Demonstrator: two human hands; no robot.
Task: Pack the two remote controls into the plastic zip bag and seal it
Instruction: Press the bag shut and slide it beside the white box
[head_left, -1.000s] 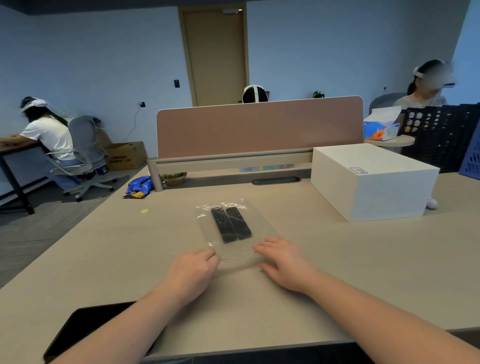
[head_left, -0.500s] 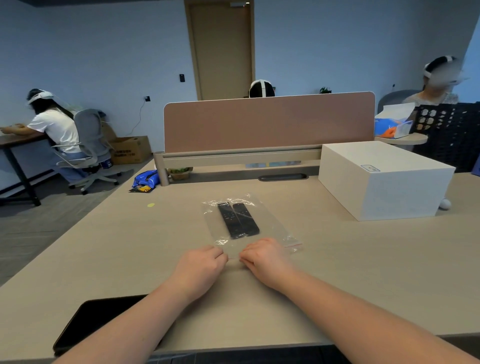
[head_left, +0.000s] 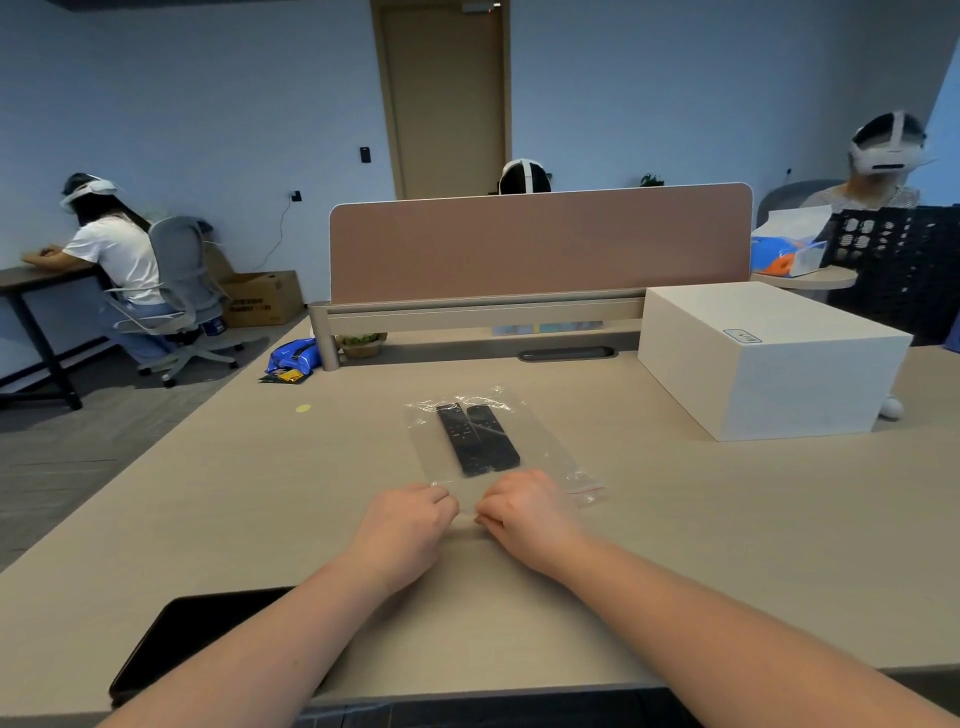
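Observation:
Two black remote controls (head_left: 475, 439) lie side by side inside a clear plastic zip bag (head_left: 540, 447) flat on the beige desk. The bag's near edge, with a red zip strip showing at its right end (head_left: 586, 489), faces me. My left hand (head_left: 410, 525) and my right hand (head_left: 524, 506) sit close together on that near edge, fingers curled and pinching the bag's mouth at its middle. The strip under my fingers is hidden.
A white box (head_left: 769, 364) stands at the right. A dark tablet-like slab (head_left: 192, 639) lies at the near left edge. A pink divider (head_left: 540, 244) bounds the desk's far side, with a blue packet (head_left: 291, 356) at its left end. Three people sit beyond.
My right hand slid left along the bag's near edge and curled, meeting my left hand at the middle. The bag's right corner with the red strip is now uncovered.

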